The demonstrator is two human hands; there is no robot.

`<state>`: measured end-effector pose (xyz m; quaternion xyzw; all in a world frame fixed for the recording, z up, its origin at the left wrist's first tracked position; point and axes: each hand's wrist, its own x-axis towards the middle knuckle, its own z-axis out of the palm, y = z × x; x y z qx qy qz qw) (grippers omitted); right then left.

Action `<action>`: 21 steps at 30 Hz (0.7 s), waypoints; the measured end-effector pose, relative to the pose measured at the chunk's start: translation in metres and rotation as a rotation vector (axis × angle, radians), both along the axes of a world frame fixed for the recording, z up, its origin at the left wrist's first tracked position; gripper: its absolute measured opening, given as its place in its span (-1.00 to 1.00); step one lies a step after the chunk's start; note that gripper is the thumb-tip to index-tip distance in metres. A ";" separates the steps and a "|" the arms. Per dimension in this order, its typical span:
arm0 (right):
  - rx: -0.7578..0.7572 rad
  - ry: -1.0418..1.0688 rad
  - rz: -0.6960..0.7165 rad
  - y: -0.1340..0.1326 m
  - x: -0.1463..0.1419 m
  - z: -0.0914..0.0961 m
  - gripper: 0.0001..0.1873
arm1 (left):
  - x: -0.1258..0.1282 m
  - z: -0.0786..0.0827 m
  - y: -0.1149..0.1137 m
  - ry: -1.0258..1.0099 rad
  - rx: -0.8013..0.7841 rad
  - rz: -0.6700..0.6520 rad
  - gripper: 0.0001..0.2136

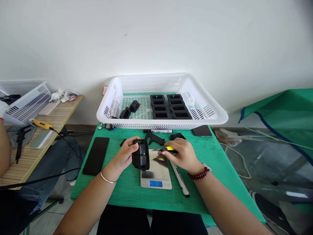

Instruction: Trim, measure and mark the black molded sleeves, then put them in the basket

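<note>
My left hand (124,156) grips a black plastic box-shaped part (141,154) and holds it just above the left side of a small digital scale (157,174) with a shiny steel plate. My right hand (181,153) is closed round a small tool with a yellow tip (170,148), held over the scale's right edge close to the part. A silver bangle sits on my left wrist and a dark red bead bracelet on my right.
A white mesh basket (207,111) behind holds rows of black parts (170,106) and loose pieces. On the green mat (215,153) lie a black phone (96,155), a black caliper (154,138), a marker (180,179) and another phone (201,131). Another person sits at the wooden table (26,153) to the left.
</note>
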<state>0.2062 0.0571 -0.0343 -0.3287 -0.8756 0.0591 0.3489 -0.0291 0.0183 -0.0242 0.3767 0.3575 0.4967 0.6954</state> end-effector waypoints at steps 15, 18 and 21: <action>0.049 0.072 0.018 -0.004 -0.001 0.006 -0.66 | -0.001 0.006 -0.004 0.072 0.031 -0.244 -0.55; 0.035 0.036 0.107 -0.004 -0.003 0.004 -0.62 | -0.003 0.005 -0.003 0.054 0.037 -0.257 -0.56; 0.047 0.017 -0.026 -0.003 -0.004 0.002 -0.64 | -0.003 0.004 -0.002 0.056 0.031 -0.301 -0.56</action>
